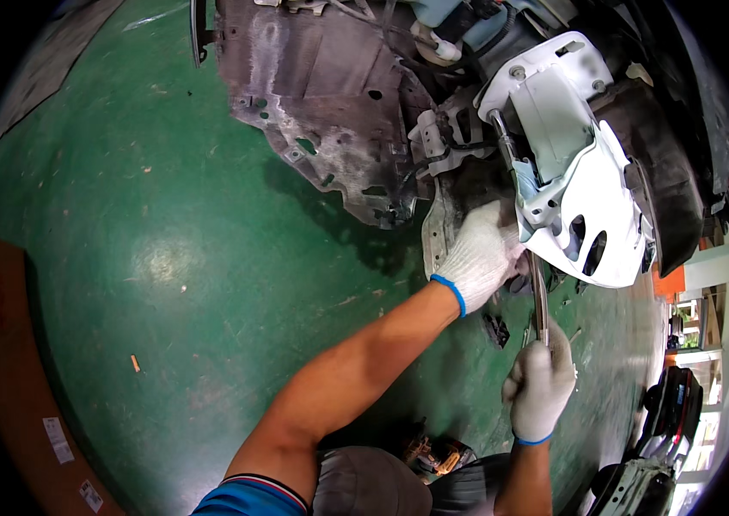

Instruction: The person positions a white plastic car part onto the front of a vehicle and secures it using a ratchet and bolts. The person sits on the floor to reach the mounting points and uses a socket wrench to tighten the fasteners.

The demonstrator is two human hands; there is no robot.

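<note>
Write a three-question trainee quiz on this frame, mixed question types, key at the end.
1. True or false: the left hand in a white knit glove with a blue cuff rests on the green painted floor.
2. Multiple choice: the right hand in a white knit glove grips a) a yellow brush, b) a long slim metal tool shaft, c) a red rag.
3. Fill in: the shaft runs up from the right hand toward the ____ moulded plastic car panel, beside the dirty grey plastic underbody shield.

Key
1. False: it presses against the car parts just left of the white panel.
2. b
3. white
</note>
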